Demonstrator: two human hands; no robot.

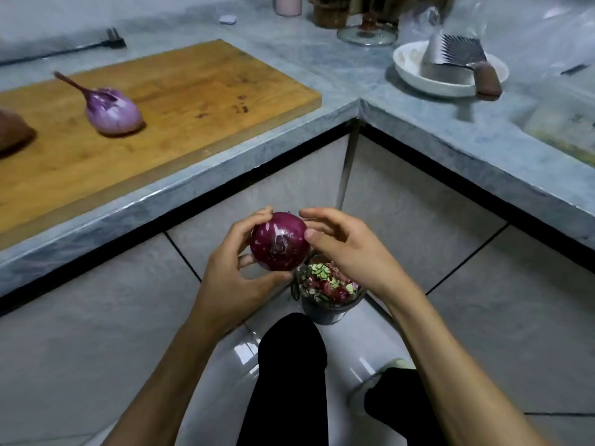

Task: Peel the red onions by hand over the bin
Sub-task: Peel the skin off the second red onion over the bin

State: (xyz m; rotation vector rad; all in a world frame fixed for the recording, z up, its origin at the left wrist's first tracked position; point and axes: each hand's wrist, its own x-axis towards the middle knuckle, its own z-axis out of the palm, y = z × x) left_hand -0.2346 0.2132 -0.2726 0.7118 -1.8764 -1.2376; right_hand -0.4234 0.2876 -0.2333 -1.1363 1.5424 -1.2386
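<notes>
Held above the bin (325, 309): a red onion (278, 241), cupped in the curled fingers of the left hand (236, 278). Touching its right side, thumb and fingertips of the loosely spread right hand (351, 249). On the board (180, 101), a peeled onion (111, 111).

Bin (328, 309): near side of rim and part of contents hidden behind red onion (278, 241) and right hand (347, 252); base partly behind dark trouser leg (289, 365). Left hand (235, 272): fingertips hidden behind the onion. Left of the bin, brown object (13, 132) on cutting board (180, 101) cut off by left edge, identity unclear. Beyond the bin at top edge, pink cup (288, 4) and brown jars (331, 11) on the bench (450, 130) cropped. Right of bin, blurred container (563, 123) cut by right edge.
</notes>
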